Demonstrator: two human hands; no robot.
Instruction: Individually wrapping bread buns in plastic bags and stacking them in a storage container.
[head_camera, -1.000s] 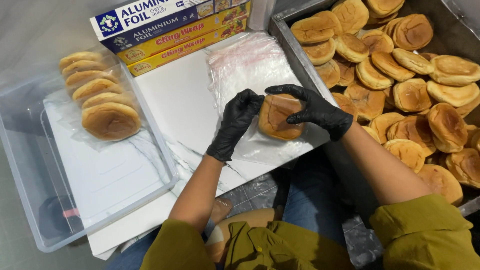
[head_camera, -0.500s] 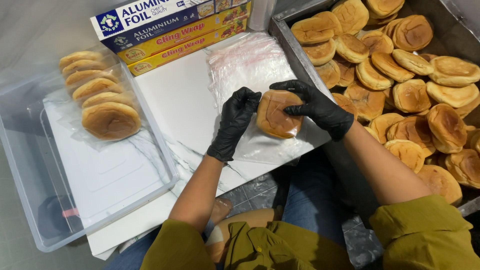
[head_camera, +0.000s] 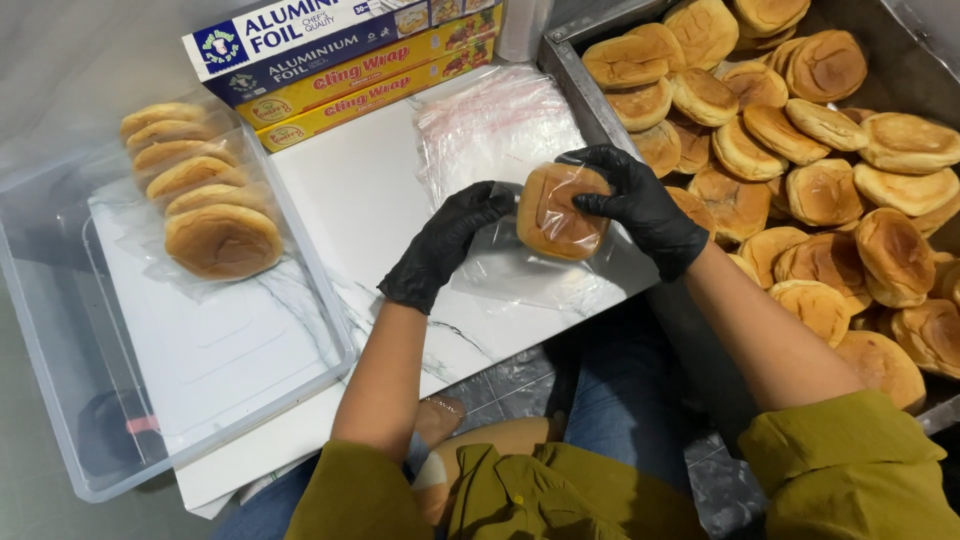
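Both my hands wear black gloves. My right hand (head_camera: 640, 205) grips a round golden bun (head_camera: 558, 212) from its right side, and the bun sits inside a clear plastic bag (head_camera: 520, 275). My left hand (head_camera: 445, 245) pinches the bag's left edge beside the bun, over a white marble board (head_camera: 360, 215). A stack of clear plastic bags (head_camera: 490, 125) lies just behind the bun.
A metal tray (head_camera: 565, 75) at the right holds several loose buns (head_camera: 820, 190). A clear plastic bin (head_camera: 60, 360) at the left holds a row of bagged buns (head_camera: 200, 195). Long boxes of foil and wrap (head_camera: 340, 55) lie at the back.
The bun has slid further into the bag. My right hand has shifted round its right side while my left hand keeps hold of the bag's edge.
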